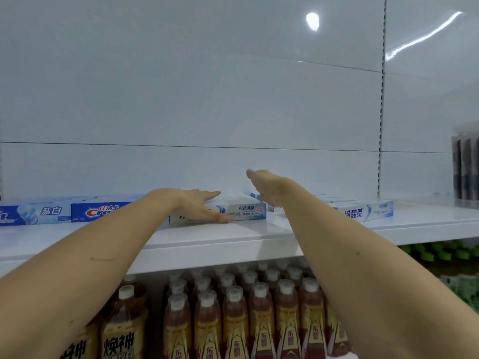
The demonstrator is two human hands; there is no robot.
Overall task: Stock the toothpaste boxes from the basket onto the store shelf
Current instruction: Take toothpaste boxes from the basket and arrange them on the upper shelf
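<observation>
Several toothpaste boxes lie in a row on the white store shelf (259, 235). My left hand (199, 203) rests flat, fingers straight, on a white and blue toothpaste box (246, 212) at the shelf's middle, thumb against its front face. My right hand (264, 189) reaches past that box toward the back, fingers hidden behind the hand, beside another box (255, 196) lying further in. A blue Crest box (99, 211) and a light blue box (36, 213) lie to the left. A pale box (363, 211) lies to the right. The basket is not in view.
The shelf's white back panel (207, 99) rises behind the boxes. Below the shelf stand rows of brown drink bottles (233, 314) with white caps. Dark packages (465, 169) stand at the far right of the shelf. Green goods (440, 252) sit low right.
</observation>
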